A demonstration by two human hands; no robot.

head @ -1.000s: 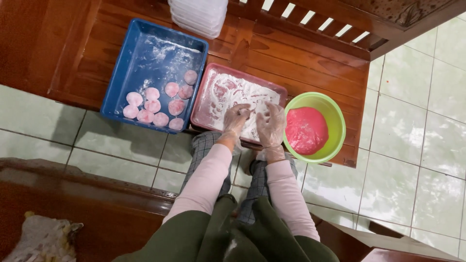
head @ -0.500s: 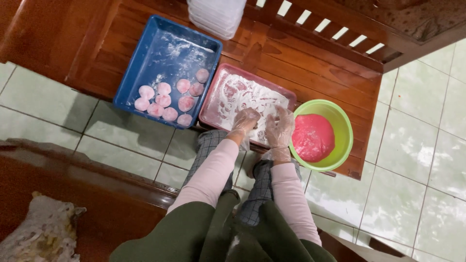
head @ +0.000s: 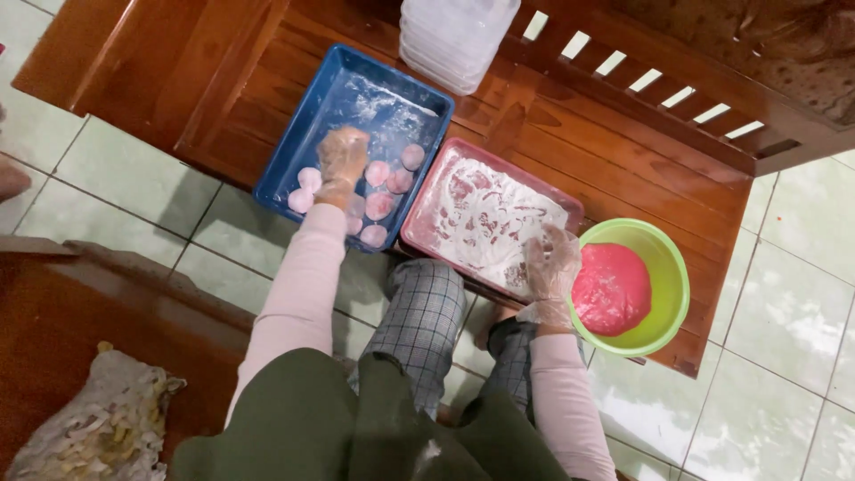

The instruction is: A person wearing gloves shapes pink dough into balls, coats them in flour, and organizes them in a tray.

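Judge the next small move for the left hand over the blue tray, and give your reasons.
Probably lower the left hand and release into the bare floured patch of the blue tray. It hovers there, beside the pink dough balls; whether it holds one is hidden.

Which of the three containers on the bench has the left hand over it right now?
The blue tray of pink balls; the left hand hovers there, not over the pink tray or green bowl.
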